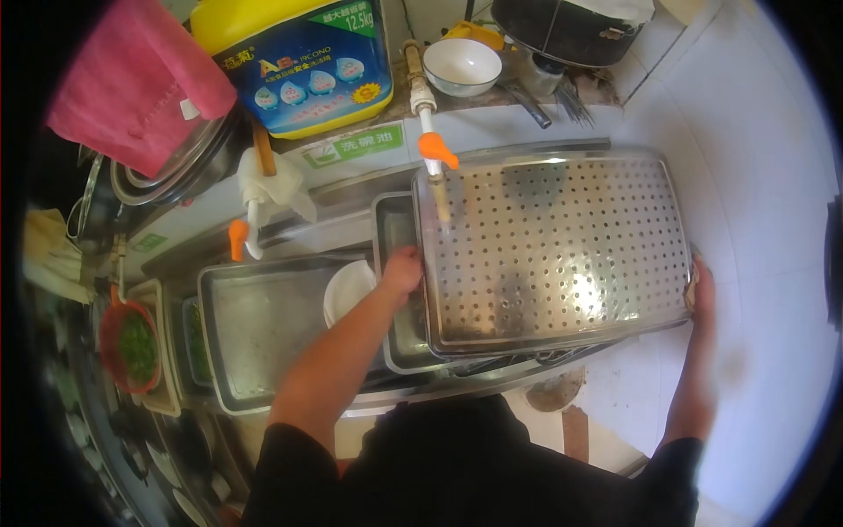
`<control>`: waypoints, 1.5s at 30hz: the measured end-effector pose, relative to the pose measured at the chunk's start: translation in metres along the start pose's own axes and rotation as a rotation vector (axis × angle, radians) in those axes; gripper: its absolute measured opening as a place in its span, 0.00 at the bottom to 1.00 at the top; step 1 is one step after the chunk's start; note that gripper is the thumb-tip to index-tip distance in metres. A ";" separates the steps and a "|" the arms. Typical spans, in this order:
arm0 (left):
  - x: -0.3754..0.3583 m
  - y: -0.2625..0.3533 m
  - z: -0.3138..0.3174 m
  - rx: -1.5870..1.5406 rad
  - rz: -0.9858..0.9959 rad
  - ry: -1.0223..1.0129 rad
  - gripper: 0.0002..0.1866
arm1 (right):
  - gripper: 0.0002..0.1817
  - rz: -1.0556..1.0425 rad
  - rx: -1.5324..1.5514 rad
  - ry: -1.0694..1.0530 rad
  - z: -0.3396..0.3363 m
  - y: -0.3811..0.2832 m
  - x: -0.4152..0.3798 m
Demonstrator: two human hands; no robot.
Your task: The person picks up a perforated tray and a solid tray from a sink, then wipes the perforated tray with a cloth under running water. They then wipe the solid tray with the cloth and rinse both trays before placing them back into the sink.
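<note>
A wide perforated metal tray (562,255), wet and shiny, lies over the right part of the sink, under an orange-handled tap (436,151). My left hand (402,270) is closed on its left edge. At the opposite edge, my right hand (702,288) grips the tray, with a small brownish cloth or pad (692,285) between palm and metal; its fingertips are partly hidden. Beneath the perforated tray, a deeper metal pan (399,347) sticks out on the left. Another metal pan (255,338) sits farther left, a white dish (348,290) at its right side.
Behind the sink, a ledge holds a large yellow detergent jug (316,75), a white bowl (463,68) and a dark pot (566,31). A pink towel (145,88) hangs at upper left. A red basket of greens (136,347) stands far left. A white wall (755,220) borders the right.
</note>
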State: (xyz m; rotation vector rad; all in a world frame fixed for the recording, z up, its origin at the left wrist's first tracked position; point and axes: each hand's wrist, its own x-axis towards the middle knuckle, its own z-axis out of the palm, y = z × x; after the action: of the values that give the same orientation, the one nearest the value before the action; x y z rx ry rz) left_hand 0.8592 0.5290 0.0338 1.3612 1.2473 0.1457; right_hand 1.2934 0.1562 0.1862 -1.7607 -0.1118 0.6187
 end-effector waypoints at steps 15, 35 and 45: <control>0.010 -0.032 -0.031 0.117 0.247 0.083 0.16 | 0.22 0.312 -0.207 -0.046 -0.015 -0.002 0.016; -0.206 -0.012 -0.221 -0.146 -0.002 0.173 0.12 | 0.17 0.492 0.059 -0.580 0.136 0.039 -0.021; -0.295 0.022 -0.250 -0.413 0.380 -0.018 0.09 | 0.18 0.755 0.063 -0.686 0.153 0.054 -0.031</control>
State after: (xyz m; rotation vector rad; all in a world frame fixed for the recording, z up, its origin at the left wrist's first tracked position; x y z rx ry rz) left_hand 0.5692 0.4865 0.2869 1.2155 0.8691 0.6205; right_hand 1.1836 0.2622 0.1239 -1.4297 0.1123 1.7396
